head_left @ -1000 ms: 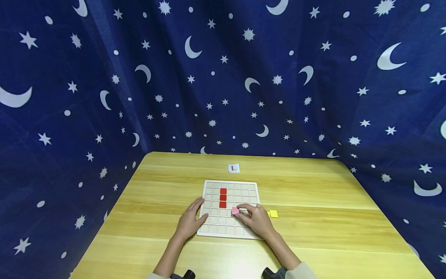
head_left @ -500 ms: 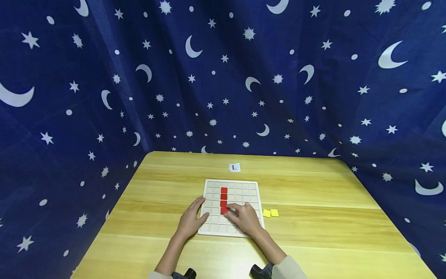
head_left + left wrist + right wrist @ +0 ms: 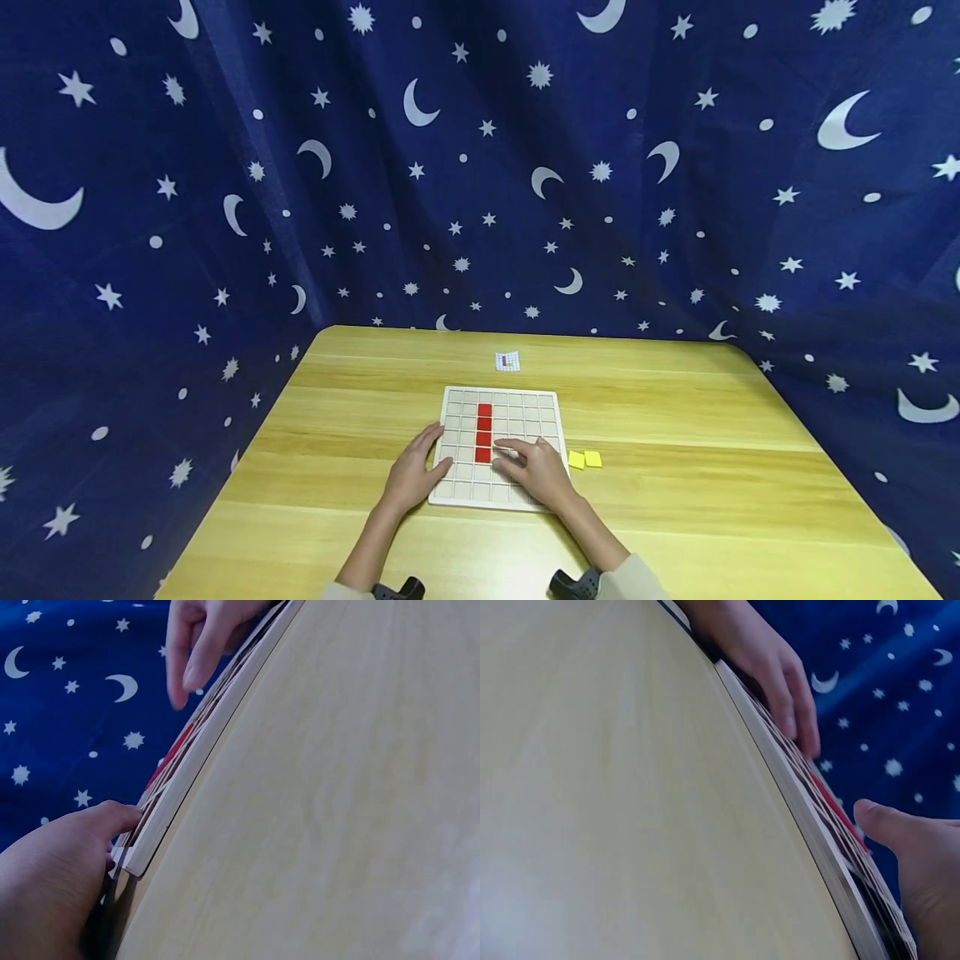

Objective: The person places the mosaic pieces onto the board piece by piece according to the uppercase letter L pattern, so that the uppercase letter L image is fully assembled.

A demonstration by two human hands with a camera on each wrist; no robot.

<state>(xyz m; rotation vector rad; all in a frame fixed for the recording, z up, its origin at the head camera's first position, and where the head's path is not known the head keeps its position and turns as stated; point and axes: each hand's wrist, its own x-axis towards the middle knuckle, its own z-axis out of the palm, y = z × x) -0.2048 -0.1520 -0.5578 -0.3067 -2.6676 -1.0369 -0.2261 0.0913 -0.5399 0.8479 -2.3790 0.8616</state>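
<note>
Left hand (image 3: pixel 411 477) flat against the near-left edge of the white grid board (image 3: pixel 542 402), fingers relaxed, steadying, gripping nothing. Right hand (image 3: pixel 537 472) spread over the board's near-right cells, fingers (image 3: pixel 508 451) straight and pressing down just right of the lowest red tile (image 3: pixel 483 455); nothing pinched between them as far as the head view shows. Four red tiles (image 3: pixel 483 432) stacked in one column, running from far to near, left of the board's middle. From the left wrist view, only the board rim (image 3: pixel 202 761) and a sliver of red visible past the thumb.

Looks like the seating step: fourth tile down in its cell, fingertips apparently checking it flush. Two yellow tiles (image 3: pixel 584 459) waiting on the wooden surface (image 3: pixel 675 500) just right of the board, near the right hand. Small pattern card (image 3: pixel 507 361) lying beyond the board's far edge, too small to read.

Next move, at a guess: lift off the board, reach right, pinch one yellow tile, all with the left hand bracing to stop the board sliding.
</note>
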